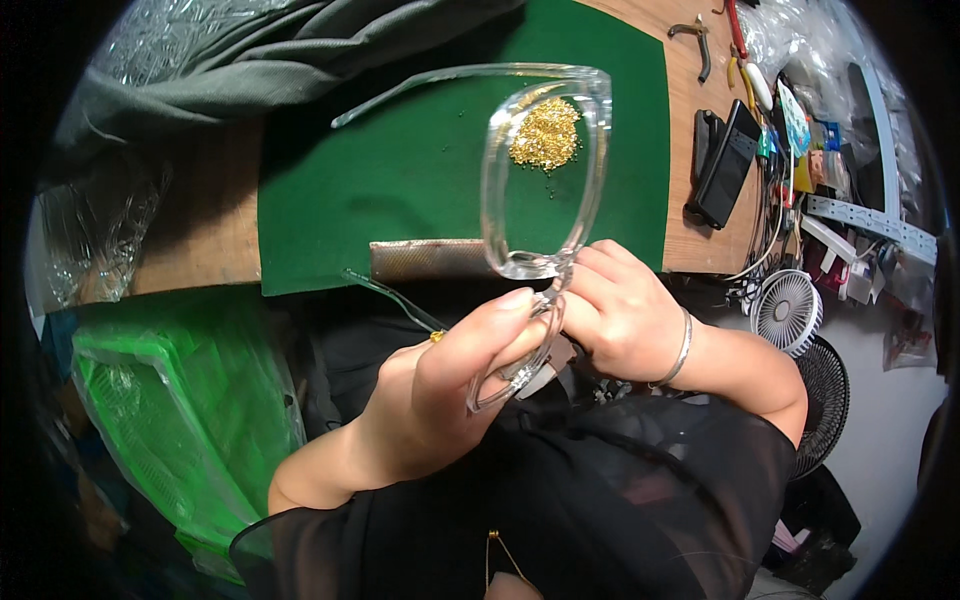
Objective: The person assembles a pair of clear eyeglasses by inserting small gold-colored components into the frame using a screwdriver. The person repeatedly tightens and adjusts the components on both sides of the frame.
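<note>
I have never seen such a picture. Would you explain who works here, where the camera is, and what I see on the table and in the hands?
No robot works here, only a person. The picture comes from a camera worn on the head, looking down; its lens bends straight edges. The bare left hand and right hand hold a clear glasses frame. On the wooden table lies a green mat with a pile of small gold pieces. A brown textured strip lies at the mat's near edge, and dark phone-like devices to the right.
</note>
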{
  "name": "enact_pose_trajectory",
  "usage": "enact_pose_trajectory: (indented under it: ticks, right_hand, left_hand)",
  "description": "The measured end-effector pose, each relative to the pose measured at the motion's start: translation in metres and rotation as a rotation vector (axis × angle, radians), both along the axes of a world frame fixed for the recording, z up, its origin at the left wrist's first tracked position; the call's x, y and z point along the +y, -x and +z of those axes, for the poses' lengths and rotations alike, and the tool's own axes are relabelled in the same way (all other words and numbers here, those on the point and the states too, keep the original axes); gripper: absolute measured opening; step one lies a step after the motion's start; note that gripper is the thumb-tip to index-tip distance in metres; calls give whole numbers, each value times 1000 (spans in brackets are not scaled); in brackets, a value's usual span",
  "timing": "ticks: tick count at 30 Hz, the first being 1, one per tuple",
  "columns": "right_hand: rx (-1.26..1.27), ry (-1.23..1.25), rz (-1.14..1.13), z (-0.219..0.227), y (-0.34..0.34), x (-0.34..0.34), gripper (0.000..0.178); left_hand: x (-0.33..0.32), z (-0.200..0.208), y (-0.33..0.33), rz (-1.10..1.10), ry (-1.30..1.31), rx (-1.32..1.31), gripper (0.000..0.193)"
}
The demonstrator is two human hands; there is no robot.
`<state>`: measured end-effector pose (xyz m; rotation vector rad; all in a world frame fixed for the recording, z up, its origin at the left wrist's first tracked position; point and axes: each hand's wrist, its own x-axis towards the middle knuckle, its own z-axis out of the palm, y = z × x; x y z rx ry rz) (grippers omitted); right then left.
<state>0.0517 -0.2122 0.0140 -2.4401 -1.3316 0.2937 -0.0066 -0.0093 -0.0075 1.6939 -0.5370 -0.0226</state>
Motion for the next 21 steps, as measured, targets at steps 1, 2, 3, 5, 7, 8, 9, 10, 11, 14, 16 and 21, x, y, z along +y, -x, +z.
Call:
enact_pose_trajectory:
  ticks: [1,2,3,5,7,8,9,10,11,14,16,21]
  right_hand:
    - [104,-16,-8,2,-2,-1,20]
    - [201,-46,-8,6,-6,1,22]
    - [298,-76,-5,10,-10,3,23]
    - [403,-91,-41,17,-20,-2,30]
    - [358,-35,-86,17,-27,-14,30]
    - [360,-21,-187,11,-27,-18,31]
    - [322,-51,-281,-1,-23,-21,30]
    - [261,-45,-321,-14,-21,-21,30]
    - [204,-33,-370,-27,-16,-23,30]
    - [53,18,-277,-42,-8,-26,26]
    - [125,9,-359,-39,-11,-31,24]
    - [67,-38,-571,-46,-33,-33,17]
  left_hand:
    - [-2,1,-1,35,-13,-19,72]
    - [-2,8,-8,93,-72,-58,80]
    - [-1,4,-7,59,35,65,88]
    - [2,1,-8,61,371,270,84]
    - [11,7,-16,32,548,490,89]
    - [11,6,-19,22,539,463,89]
    - [11,5,-20,11,533,443,88]
    - [11,6,-22,23,541,452,90]
    - [10,5,-23,28,552,469,92]
    - [13,6,-21,22,421,361,99]
    - [14,2,-16,-4,483,322,107]
    - [5,7,-13,136,702,456,92]
